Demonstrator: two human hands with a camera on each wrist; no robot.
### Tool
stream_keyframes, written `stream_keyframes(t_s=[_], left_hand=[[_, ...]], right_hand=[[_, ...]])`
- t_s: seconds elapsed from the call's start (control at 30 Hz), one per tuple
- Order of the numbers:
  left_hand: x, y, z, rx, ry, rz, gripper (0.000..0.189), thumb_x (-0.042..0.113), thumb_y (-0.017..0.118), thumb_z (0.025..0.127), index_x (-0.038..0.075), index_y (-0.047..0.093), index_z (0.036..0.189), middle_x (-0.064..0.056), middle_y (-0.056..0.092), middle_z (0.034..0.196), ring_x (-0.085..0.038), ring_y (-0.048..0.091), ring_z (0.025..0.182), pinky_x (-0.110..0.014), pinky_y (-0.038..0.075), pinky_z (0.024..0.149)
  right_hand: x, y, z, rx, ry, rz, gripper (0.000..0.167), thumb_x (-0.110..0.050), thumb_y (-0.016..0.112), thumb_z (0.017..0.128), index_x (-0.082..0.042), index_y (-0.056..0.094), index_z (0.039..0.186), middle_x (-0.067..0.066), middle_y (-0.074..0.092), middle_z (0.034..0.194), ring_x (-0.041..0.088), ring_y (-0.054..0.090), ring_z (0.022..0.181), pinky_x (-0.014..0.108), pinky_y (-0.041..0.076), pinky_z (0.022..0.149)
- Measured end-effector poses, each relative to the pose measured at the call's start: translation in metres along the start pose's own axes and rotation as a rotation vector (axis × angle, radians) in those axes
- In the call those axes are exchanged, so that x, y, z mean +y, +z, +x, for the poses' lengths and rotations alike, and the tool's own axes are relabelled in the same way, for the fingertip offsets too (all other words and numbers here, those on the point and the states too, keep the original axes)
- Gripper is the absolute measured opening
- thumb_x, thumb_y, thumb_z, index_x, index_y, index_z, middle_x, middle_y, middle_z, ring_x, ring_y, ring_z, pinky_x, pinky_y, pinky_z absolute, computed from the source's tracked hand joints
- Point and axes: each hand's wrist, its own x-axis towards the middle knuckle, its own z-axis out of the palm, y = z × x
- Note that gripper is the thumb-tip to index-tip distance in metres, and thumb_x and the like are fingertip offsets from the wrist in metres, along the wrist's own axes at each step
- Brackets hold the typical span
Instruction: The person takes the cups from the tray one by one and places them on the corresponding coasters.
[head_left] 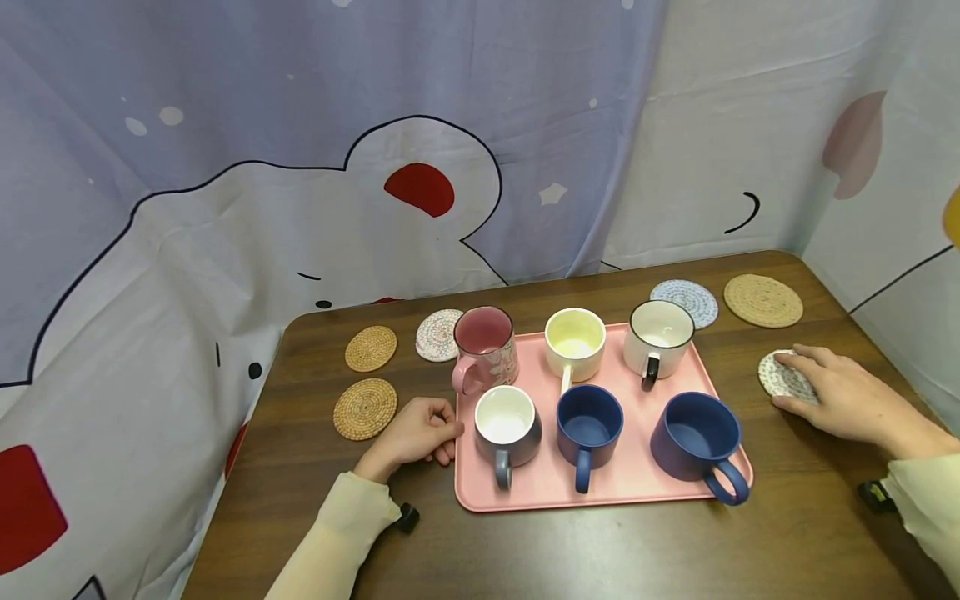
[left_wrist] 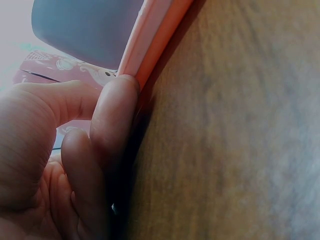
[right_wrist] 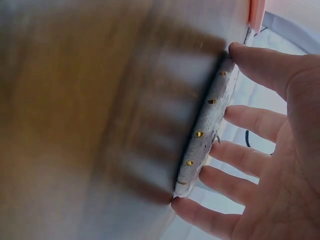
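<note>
On the head view, the right hand (head_left: 843, 393) covers part of the speckled coaster (head_left: 776, 380) for me. The pink mug (head_left: 497, 363) hides some of the dotted coaster (head_left: 434, 336); the white mug (head_left: 654, 354) bites into the pale blue coaster (head_left: 692, 302). Left sleeve (head_left: 330, 533) runs off the bottom, right sleeve (head_left: 930, 504) off the right. Over to the left wrist: left hand (left_wrist: 72, 155) cropped, grey mug (left_wrist: 85, 30) and tray (left_wrist: 150, 40) chopped by the top edge. Right wrist: I'm getting a scrap of tray, a cut-off palm, and blurred table (right_wrist: 65, 110).
</note>
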Motion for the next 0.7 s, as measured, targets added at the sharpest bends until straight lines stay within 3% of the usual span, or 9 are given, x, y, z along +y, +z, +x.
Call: stream_keyframes(t_s=[0.7], left_hand=[[0.001,0.0,0.0,-0.006,0.002,-0.003,0.017,0.019,0.066,0.097,0.007,0.062,0.086,-0.003,0.071,0.06,-0.011,0.067,0.05,-0.023,0.046,0.044]], right_hand=[[0.014,-0.002,0.009,-0.023,0.035,0.011,0.066,-0.033,0.079,0.09,0.005,0.054,0.138,0.043,0.048,0.138,0.068,0.051,0.115,0.075,0.043,0.093]])
